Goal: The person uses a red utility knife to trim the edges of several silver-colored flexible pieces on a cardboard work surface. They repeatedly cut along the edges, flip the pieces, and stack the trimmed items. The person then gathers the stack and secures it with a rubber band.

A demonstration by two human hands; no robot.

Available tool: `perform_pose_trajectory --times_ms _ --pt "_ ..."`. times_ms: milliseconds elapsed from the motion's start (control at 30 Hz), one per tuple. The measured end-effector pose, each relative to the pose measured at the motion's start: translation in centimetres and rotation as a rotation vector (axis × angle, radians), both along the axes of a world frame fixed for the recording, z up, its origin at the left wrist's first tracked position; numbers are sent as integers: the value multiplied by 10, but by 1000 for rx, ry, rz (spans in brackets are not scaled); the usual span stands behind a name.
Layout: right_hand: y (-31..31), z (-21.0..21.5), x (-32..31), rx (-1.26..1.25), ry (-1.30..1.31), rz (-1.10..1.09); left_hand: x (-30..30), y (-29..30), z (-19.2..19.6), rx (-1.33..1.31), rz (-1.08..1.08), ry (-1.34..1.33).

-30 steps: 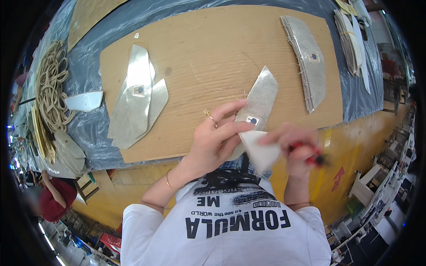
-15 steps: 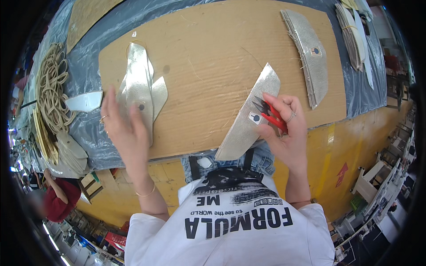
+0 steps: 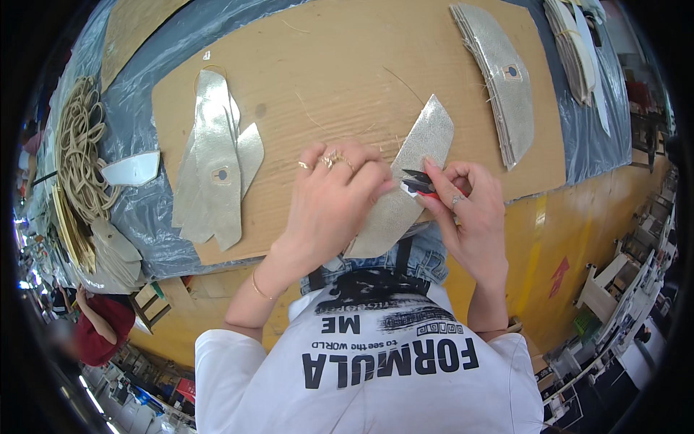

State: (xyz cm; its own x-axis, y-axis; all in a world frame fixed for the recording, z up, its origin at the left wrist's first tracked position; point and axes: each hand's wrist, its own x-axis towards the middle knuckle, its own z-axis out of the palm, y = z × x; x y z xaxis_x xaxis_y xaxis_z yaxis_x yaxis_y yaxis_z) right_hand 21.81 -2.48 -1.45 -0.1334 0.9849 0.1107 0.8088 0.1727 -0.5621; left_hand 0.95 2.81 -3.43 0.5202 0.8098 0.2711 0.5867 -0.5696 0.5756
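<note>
A shiny silver-gold panel (image 3: 428, 134) lies slanted at the board's near edge, with a small white patch on it. My right hand (image 3: 470, 210) is closed around red-handled thread snips (image 3: 418, 178), their dark blades over the patch. Beside them, my left hand (image 3: 336, 195) reaches across the panel's left edge with curled fingers. Its thumb and forefinger meet close to the blade tips; what they pinch is hidden. Several similar panels (image 3: 217, 141) lie fanned out on the left, the top one with a dark keyhole-like mark.
A stack of silver panels (image 3: 499, 87) stands at the right of the cardboard (image 3: 325, 72). Left of the board are a white curved piece (image 3: 131, 169) and a coil of beige cord (image 3: 79, 152). Loose threads lie on the cardboard. A person in red (image 3: 105, 329) is at the lower left.
My left hand has moved right, from the fanned panels to the slanted panel, and its fingers have curled in. The snips have shifted slightly left, over the patch.
</note>
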Motion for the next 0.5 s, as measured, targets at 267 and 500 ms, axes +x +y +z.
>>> perform_pose_trajectory --times_ms 267,500 --pt "3 -1 3 -16 29 26 7 -11 -1 -304 17 -237" --pt "3 -4 2 -6 90 0 8 -11 4 -332 127 -196"
